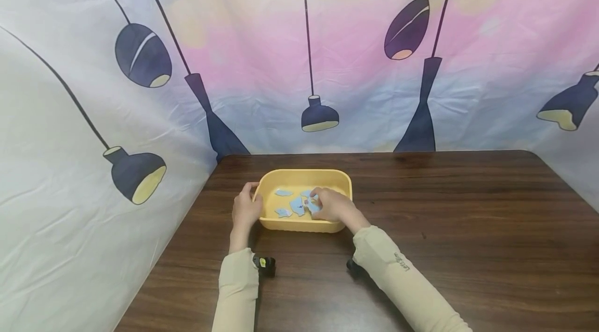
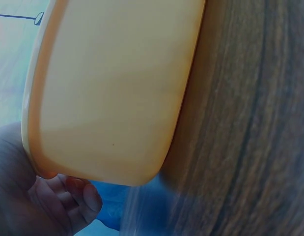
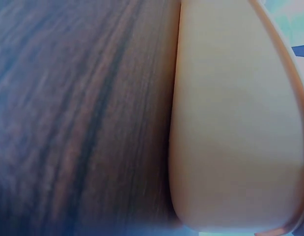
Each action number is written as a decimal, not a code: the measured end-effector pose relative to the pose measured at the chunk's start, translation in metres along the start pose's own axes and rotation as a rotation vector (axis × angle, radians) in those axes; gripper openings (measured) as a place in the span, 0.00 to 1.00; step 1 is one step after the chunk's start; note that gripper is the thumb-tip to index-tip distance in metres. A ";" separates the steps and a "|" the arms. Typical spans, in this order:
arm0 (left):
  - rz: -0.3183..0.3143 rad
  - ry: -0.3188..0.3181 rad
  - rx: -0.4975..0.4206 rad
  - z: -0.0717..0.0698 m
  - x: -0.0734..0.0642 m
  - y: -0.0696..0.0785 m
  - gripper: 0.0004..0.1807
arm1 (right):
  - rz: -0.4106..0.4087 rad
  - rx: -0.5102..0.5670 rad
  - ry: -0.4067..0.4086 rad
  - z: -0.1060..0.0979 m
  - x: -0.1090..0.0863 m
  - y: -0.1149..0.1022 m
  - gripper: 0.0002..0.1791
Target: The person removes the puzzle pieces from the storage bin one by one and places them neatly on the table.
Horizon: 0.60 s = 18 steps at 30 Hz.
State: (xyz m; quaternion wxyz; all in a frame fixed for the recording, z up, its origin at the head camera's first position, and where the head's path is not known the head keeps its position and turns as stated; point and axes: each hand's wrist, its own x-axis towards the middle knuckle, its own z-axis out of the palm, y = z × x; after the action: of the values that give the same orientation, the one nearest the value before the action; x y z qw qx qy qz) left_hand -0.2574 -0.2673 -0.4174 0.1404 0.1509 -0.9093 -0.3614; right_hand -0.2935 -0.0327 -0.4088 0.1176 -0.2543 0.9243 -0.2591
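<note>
A yellow plastic basin (image 1: 299,226) stands on the table, and several flat, irregular light-blue pieces (image 1: 297,205) lie in it. My left hand (image 1: 246,209) grips the basin's left rim; in the left wrist view its fingers (image 2: 88,196) curl by the basin's end. Reaching over the right side, my right hand (image 1: 334,205) has thumb and forefinger around a light-blue piece (image 1: 312,204) at the basin's right. Its other fingers are hidden from the head view. The right wrist view shows only the basin's outer wall (image 3: 235,123), not the hand's grasp.
The dark wood-grain table (image 1: 449,217) extends to the right and toward me. Behind it hangs a cloth backdrop (image 1: 360,113) printed with lamps. A dark wrist camera (image 1: 265,266) sits at the left cuff.
</note>
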 end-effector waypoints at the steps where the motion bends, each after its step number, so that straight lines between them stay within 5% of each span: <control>1: -0.002 0.000 0.000 0.000 0.000 0.001 0.22 | -0.011 0.014 0.014 0.000 0.000 0.000 0.31; 9: -0.004 0.000 0.001 0.000 0.000 0.001 0.22 | -0.089 0.226 0.086 -0.012 -0.010 0.005 0.33; 18: 0.000 0.005 0.000 0.003 0.002 0.000 0.22 | -0.116 0.231 0.293 -0.055 -0.036 0.029 0.31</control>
State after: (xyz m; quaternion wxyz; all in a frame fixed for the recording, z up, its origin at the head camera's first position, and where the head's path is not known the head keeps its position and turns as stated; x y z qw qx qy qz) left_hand -0.2600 -0.2666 -0.4191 0.1429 0.1519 -0.9090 -0.3610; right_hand -0.2937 0.0307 -0.3753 -0.0048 -0.2517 0.8794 -0.4040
